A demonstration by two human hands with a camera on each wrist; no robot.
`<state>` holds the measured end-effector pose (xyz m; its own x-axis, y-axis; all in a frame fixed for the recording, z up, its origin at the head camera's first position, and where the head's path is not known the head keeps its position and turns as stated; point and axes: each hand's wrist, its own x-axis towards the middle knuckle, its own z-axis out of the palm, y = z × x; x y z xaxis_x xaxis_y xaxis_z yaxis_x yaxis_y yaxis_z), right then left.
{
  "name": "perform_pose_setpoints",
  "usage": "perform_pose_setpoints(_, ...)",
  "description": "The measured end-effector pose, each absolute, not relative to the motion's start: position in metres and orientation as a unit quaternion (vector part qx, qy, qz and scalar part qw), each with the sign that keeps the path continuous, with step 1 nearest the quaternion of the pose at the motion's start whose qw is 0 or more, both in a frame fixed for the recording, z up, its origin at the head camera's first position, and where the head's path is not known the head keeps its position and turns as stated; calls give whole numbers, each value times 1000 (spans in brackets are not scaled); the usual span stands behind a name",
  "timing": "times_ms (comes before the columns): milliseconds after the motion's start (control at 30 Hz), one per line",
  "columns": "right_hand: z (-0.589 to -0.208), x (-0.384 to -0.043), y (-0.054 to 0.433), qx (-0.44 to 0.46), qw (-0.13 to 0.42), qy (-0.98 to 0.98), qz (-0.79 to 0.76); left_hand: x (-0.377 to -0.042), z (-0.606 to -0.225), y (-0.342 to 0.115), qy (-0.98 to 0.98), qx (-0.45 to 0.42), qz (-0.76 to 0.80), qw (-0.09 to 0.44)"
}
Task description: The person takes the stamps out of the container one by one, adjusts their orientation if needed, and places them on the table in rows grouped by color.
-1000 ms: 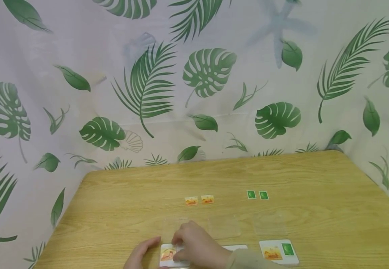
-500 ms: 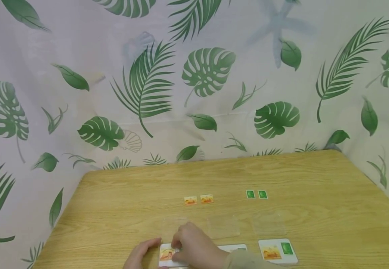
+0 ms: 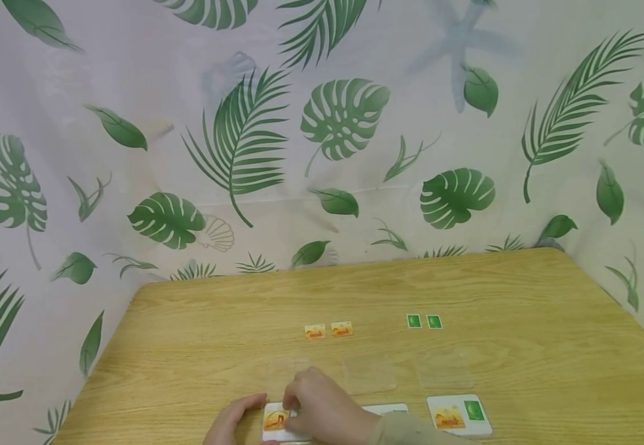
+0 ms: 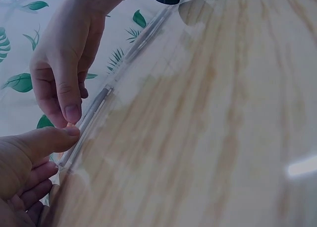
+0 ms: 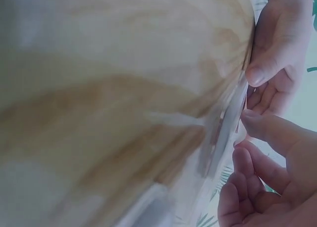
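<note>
Left hand [image 3: 234, 421] grips white card [image 3: 279, 437] toward near edge of table [image 3: 522, 309]; right hand [image 3: 326, 406] pinches green sticker [image 3: 295, 413], blocking card's right half. Beyond: clear sheets [image 3: 371, 375], orange stickers [image 3: 314, 332], print illegible.

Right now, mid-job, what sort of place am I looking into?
Probably a screened-off indoor work corner: a wood-grain table stands before a leaf-print backdrop, with a pair of small green stamp-like pictures and a white card bearing two pictures laid on it.
</note>
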<state>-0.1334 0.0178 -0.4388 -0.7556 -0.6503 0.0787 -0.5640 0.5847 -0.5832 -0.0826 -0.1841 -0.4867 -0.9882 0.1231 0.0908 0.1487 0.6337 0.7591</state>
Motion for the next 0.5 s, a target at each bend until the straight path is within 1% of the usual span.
perform_pose_setpoints(200,-434,-137,20,-351,44,894,-276,-82,-485,-184,-907,-70,-415,2)
perform_pose_setpoints(500,-421,-148,34,-321,52,900,-289,-83,-483,-184,-908,-63,-414,-5)
